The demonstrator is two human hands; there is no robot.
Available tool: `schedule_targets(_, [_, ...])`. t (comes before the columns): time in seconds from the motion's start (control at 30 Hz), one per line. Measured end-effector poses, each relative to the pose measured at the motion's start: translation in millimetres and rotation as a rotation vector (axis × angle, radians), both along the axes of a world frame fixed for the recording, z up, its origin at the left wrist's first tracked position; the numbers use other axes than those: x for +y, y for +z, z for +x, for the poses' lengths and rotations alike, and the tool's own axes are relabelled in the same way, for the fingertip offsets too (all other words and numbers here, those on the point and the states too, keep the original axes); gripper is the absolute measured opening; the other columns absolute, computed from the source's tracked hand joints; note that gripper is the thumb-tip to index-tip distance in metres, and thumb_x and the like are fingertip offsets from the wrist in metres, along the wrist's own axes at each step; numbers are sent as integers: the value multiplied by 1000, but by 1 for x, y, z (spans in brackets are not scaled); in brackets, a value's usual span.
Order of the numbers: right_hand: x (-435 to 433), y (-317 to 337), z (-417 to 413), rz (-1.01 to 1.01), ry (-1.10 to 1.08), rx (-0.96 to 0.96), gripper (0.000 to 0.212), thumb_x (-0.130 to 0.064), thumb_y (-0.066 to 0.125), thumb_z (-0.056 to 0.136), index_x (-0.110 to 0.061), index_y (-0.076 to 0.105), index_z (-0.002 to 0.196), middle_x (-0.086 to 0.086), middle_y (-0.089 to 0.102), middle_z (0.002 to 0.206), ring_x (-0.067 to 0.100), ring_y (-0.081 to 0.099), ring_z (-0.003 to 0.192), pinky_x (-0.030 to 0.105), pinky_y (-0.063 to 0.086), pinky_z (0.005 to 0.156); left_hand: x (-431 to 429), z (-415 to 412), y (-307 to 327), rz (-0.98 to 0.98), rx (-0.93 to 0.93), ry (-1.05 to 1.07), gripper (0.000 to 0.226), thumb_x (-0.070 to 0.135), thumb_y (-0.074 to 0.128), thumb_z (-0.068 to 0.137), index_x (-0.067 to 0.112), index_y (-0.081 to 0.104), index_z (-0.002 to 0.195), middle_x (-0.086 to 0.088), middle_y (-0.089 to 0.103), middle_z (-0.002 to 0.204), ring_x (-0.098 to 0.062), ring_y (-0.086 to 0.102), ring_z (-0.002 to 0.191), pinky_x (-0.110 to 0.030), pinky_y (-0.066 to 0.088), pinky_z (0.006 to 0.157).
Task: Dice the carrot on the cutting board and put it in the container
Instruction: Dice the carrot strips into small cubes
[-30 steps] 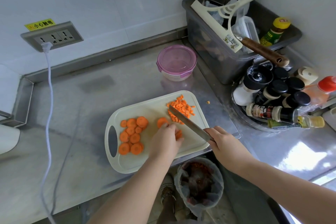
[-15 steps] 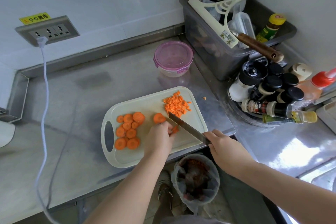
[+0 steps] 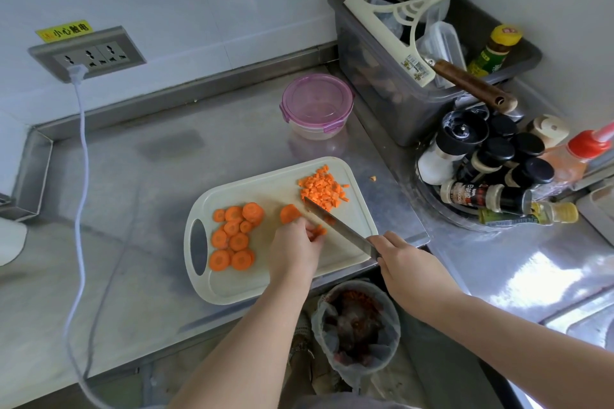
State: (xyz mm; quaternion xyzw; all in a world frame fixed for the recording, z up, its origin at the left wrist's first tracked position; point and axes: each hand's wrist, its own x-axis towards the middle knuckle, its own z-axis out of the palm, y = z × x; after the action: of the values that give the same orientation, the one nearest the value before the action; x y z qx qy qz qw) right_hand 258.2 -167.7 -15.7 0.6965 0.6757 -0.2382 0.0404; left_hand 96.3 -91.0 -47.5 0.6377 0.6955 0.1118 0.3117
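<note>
At a steel kitchen counter, seen from the head camera, we find the dicing half done. Our left hand point(image 3: 294, 247) curls its fingers over a few carrot pieces point(image 3: 319, 231) and pins them to the white cutting board point(image 3: 265, 282), apparently to steady them for the blade. Our right hand point(image 3: 407, 264) is clenched round the handle of a kitchen knife point(image 3: 335, 226), whose blade slants across the board just beside those fingers. A heap of diced carrot point(image 3: 320, 189) sits at the board's far right corner, seemingly pushed clear, and uncut carrot rounds point(image 3: 234, 237) wait near the handle slot. The pink-lidded container point(image 3: 317, 106) stands closed behind the board, apart from it. The knife handle is hidden in the fist, and our knuckles cover how much carrot lies beneath them.
</note>
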Motion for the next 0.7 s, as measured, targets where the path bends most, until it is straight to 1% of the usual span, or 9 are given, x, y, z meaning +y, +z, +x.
schedule_targets(0.03, [-1,1,-1,1,4,-16,37,-5,39,95,-22,40,129,-9,38,100,16,44,55,24,33,45,-1,-1,0,3,0,0,9,35,64,88,27,62,88,8,70,94,-15,65,91,-25,49,69])
schedule_targets(0.07, [-2,3,-1,-2,11,-35,35,-5,38,95,-21,39,127,-9,37,99,16,41,53,24,31,44,-2,-3,-1,5,0,1,12,37,65,87,26,63,91,9,70,94,-14,65,90,-25,49,70])
schedule_targets(0.17, [-8,5,-5,-16,55,-99,33,-8,38,94,-20,37,125,-5,44,104,22,48,57,29,32,45,-2,-7,-4,9,-20,16,19,39,68,84,23,64,94,9,70,91,-14,65,89,-31,53,75])
schedule_targets(0.27, [-10,7,-8,-35,75,-99,34,-10,37,96,-20,36,129,-4,48,112,20,50,61,28,36,48,-1,-8,-5,1,11,2,16,36,66,85,23,64,93,8,70,92,-15,65,89,-32,54,75])
schedule_targets(0.37, [-11,10,-10,-42,85,-82,40,-9,38,95,-21,34,133,-3,48,117,18,54,65,30,50,57,0,-7,-5,12,54,-14,16,34,64,85,22,64,95,5,70,94,-18,66,91,-33,54,74])
schedule_targets(0.43, [-12,10,-11,-46,88,-75,42,-8,39,94,-21,33,134,-2,48,119,18,58,68,33,55,63,1,-6,-6,9,64,-12,15,33,63,85,22,65,95,3,70,94,-20,66,91,-33,54,73])
schedule_targets(0.57, [-13,9,-13,-50,93,-83,44,-9,39,94,-21,31,136,-2,47,124,18,59,69,33,56,63,1,-6,-6,25,90,-34,13,32,63,86,21,63,93,2,70,94,-20,66,90,-31,54,71])
schedule_targets(0.7, [-14,6,-13,-59,101,-90,45,-8,40,93,-19,32,136,-2,47,121,17,57,67,32,54,60,0,-7,-7,48,84,-46,11,30,63,86,21,64,93,3,71,94,-20,66,89,-32,54,72])
